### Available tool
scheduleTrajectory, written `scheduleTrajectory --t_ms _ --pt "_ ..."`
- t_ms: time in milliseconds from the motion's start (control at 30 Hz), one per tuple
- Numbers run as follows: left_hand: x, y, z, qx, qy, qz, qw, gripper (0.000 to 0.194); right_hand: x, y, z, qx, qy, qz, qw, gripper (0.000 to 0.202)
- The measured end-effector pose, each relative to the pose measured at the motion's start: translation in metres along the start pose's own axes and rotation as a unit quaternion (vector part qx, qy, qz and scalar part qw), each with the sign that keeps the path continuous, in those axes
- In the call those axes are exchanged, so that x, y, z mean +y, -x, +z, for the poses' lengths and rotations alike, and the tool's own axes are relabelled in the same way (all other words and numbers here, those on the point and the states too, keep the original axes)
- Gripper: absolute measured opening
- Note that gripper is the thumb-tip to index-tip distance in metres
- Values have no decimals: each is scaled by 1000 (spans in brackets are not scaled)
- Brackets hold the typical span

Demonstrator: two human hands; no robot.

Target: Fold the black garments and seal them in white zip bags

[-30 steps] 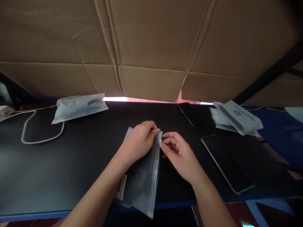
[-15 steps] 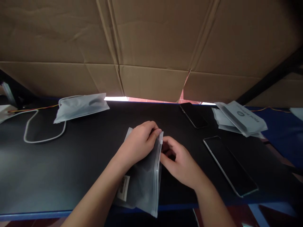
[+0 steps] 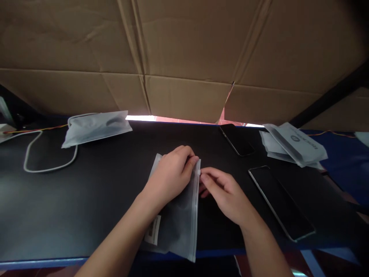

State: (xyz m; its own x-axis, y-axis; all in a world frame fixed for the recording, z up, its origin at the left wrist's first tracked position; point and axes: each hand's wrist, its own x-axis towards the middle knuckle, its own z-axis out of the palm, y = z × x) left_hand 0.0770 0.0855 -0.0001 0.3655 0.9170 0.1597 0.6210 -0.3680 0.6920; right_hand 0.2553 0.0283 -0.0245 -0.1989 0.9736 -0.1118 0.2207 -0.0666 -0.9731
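A frosted zip bag [image 3: 180,227] lies in front of me, its zip edge on the right and its lower end reaching over the table's front edge. A white printed label [image 3: 153,231] shows at its lower left. My left hand [image 3: 174,173] is closed on the bag's upper part, thumb and fingers gripping it near the zip. At the top of the zip sits a small white slider [image 3: 199,172]. My right hand [image 3: 221,192] is closed in a pinch at this slider, thumb against forefinger, the other fingers curled below.
Right of my hands lie a large dark phone [image 3: 281,202] and a smaller black phone [image 3: 236,139]. Printed frosted bags [image 3: 300,144] are stacked at the far right. A filled frosted bag [image 3: 98,127] rests on a white cable [image 3: 49,170] at the back left. Cardboard [image 3: 187,42] walls the back.
My right thumb and forefinger have come together at the zip slider. The bag's zip edge now lies flatter and straighter. My left hand keeps its grip.
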Motion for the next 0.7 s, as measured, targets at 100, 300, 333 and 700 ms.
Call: scheduleTrajectory --t_ms 100,300,333,700 --pt "1 0 1 6 -21 2 1000 22 2 -2 10 57 26 4 998 34" --pt "-4 -2 -6 46 -100 -17 994 23 -12 31 38 37 101 16 994 38" --pt "-5 -4 -7 57 -117 -22 991 23 -14 41 41 0 123 29 992 37" --pt "-1 54 -15 65 -264 -2 962 50 11 66 14 33 336 -41 940 31"
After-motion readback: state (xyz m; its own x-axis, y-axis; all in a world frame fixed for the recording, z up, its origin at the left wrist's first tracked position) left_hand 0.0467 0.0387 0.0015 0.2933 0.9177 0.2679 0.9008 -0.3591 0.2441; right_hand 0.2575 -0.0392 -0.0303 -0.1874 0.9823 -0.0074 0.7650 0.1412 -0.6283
